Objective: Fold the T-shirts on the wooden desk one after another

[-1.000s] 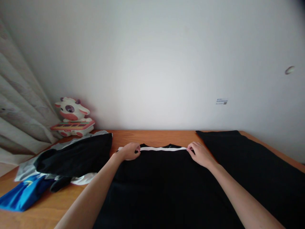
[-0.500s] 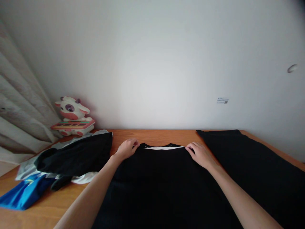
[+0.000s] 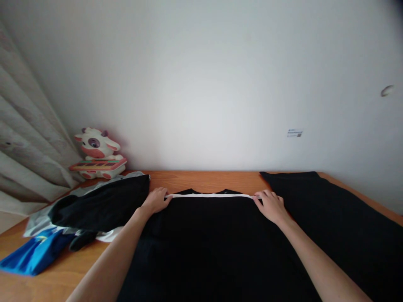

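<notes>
A black shirt (image 3: 214, 243) lies flat on the wooden table in front of me, with a curved neckline (image 3: 206, 192) showing at its far end. Just below that neckline, a narrow white edge (image 3: 208, 195) runs nearly straight across the cloth. My left hand (image 3: 157, 200) pinches the left end of this edge between thumb and fingers. At its right end, my right hand (image 3: 269, 204) is closed on the cloth in the same way. The near part of the shirt runs out of view at the bottom.
On the left lies a pile of clothes: a black garment (image 3: 103, 205) over grey and white ones, with a blue cloth (image 3: 34, 253) in front. A cow-shaped toy keyboard (image 3: 99, 155) stands behind. Another black garment (image 3: 327, 214) is spread on the right. A wall closes the table's (image 3: 201, 178) back.
My hands have moved apart, the left one leftward and the right one rightward. The white edge between them is now longer, straighter and taut.
</notes>
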Demonstrator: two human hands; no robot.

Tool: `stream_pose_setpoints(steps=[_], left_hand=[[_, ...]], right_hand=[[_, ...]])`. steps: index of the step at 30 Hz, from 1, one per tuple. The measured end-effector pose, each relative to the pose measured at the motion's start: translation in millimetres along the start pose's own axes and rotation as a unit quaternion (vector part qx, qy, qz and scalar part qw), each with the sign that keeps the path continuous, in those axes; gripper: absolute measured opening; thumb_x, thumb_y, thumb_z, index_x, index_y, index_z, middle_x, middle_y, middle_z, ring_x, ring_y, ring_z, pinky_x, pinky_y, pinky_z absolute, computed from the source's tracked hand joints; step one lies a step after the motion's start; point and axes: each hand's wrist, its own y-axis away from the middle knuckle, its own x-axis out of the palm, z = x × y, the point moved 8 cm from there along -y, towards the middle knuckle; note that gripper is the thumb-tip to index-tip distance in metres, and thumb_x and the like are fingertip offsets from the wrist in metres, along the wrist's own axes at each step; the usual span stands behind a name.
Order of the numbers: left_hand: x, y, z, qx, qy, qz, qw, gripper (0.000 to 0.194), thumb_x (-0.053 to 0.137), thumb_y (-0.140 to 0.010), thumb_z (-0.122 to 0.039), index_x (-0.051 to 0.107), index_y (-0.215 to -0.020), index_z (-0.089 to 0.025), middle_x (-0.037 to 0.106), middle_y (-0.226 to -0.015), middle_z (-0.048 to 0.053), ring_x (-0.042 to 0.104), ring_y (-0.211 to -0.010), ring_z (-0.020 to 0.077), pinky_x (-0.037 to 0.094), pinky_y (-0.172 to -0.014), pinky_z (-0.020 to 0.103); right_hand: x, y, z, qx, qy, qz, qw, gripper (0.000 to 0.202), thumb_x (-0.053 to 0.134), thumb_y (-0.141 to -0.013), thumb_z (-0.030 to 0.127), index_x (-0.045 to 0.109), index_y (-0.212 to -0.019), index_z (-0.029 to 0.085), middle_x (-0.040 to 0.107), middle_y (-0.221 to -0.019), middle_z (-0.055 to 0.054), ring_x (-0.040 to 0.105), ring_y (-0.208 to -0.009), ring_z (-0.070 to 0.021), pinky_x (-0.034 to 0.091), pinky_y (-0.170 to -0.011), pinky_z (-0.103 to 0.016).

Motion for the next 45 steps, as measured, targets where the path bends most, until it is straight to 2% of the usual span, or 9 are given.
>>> stream_pose_setpoints(steps=[5,10,14,22,25,30,36,41,45], left_hand=[[-15.3,7,-8,0.042,-0.004,-0.031,0.999,0.023,0.051,-0.097,-0.034,0.066,-0.089,-0.018,0.068,-0.096,0.01,0.062,-0.095,0.0247,0.044,-0.089,0.035],[-23.4,27,-7,-0.007,-0.029,-0.152,0.988,0.034,0.04,-0.103,-0.039,0.065,-0.091,-0.02,0.067,-0.101,0.012,0.059,-0.102,0.029,0.043,-0.092,0.04],[-12.2,23,-15,-0.047,-0.01,-0.131,0.99,0.022,0.043,-0.099,-0.024,0.065,-0.101,-0.018,0.067,-0.104,0.012,0.061,-0.099,0.0279,0.048,-0.089,0.04],[10.6,53,-141,0.05,0.078,-0.071,0.993,0.025,0.045,-0.099,-0.027,0.066,-0.111,-0.02,0.07,-0.113,0.009,0.066,-0.105,0.0234,0.051,-0.094,0.035],[24.6,72,-154,0.068,0.078,-0.06,0.993,0.039,0.043,-0.101,-0.036,0.059,-0.132,-0.018,0.06,-0.142,0.012,0.055,-0.131,0.0268,0.041,-0.112,0.045],[35.2,63,-108,0.04,0.024,-0.004,0.999,0.058,0.038,-0.102,-0.05,0.045,-0.15,-0.019,0.037,-0.161,0.011,0.034,-0.149,0.0286,0.025,-0.122,0.052],[34.0,45,-64,-0.03,0.003,0.005,1.0,0.059,0.034,-0.102,-0.047,0.041,-0.153,-0.02,0.036,-0.162,0.01,0.029,-0.151,0.0285,0.023,-0.122,0.054],[39.7,34,-80,-0.094,-0.003,0.035,0.995,0.055,0.034,-0.1,-0.031,0.046,-0.15,-0.013,0.038,-0.16,0.016,0.03,-0.15,0.0352,0.026,-0.118,0.062],[42.5,30,-122,-0.1,-0.006,0.001,0.995,0.056,0.034,-0.099,-0.027,0.046,-0.149,-0.006,0.035,-0.16,0.023,0.029,-0.15,0.0387,0.023,-0.12,0.06]], right_hand=[[-2,-2,2,-0.017,0.007,0.013,1.0,0.027,0.045,-0.101,0.038,0.067,-0.095,0.022,0.066,-0.105,-0.011,0.059,-0.099,-0.027,0.043,-0.08,-0.038],[-21,3,16,-0.035,0.066,-0.046,0.996,0.026,0.044,-0.102,0.033,0.065,-0.097,0.02,0.065,-0.103,-0.012,0.056,-0.101,-0.0269,0.038,-0.088,-0.041],[-32,5,30,0.017,0.081,-0.05,0.995,0.022,0.048,-0.1,0.029,0.067,-0.096,0.018,0.065,-0.104,-0.013,0.056,-0.101,-0.028,0.036,-0.089,-0.042],[-30,37,168,-0.071,-0.111,0.027,0.991,0.036,0.034,-0.104,0.03,0.068,-0.114,0.02,0.066,-0.125,-0.011,0.06,-0.115,-0.0225,0.044,-0.091,-0.031],[-15,58,193,-0.09,-0.124,0.066,0.986,0.044,0.034,-0.104,0.035,0.061,-0.134,0.018,0.056,-0.146,-0.014,0.05,-0.135,-0.0253,0.036,-0.11,-0.04],[4,55,158,-0.044,-0.091,0.117,0.988,0.061,0.034,-0.102,0.052,0.043,-0.153,0.018,0.033,-0.163,-0.013,0.027,-0.151,-0.0282,0.016,-0.122,-0.05],[7,38,91,0.094,-0.023,0.129,0.987,0.067,0.03,-0.101,0.057,0.036,-0.156,0.019,0.027,-0.165,-0.013,0.021,-0.153,-0.0306,0.017,-0.121,-0.055],[3,34,92,0.158,0.018,0.143,0.977,0.059,0.029,-0.103,0.041,0.037,-0.156,0.017,0.028,-0.164,-0.018,0.021,-0.152,-0.0343,0.015,-0.118,-0.064],[-4,29,146,0.072,0.005,0.079,0.994,0.057,0.034,-0.097,0.024,0.042,-0.153,0.01,0.024,-0.165,-0.021,0.02,-0.153,-0.0329,0.014,-0.119,-0.061]])
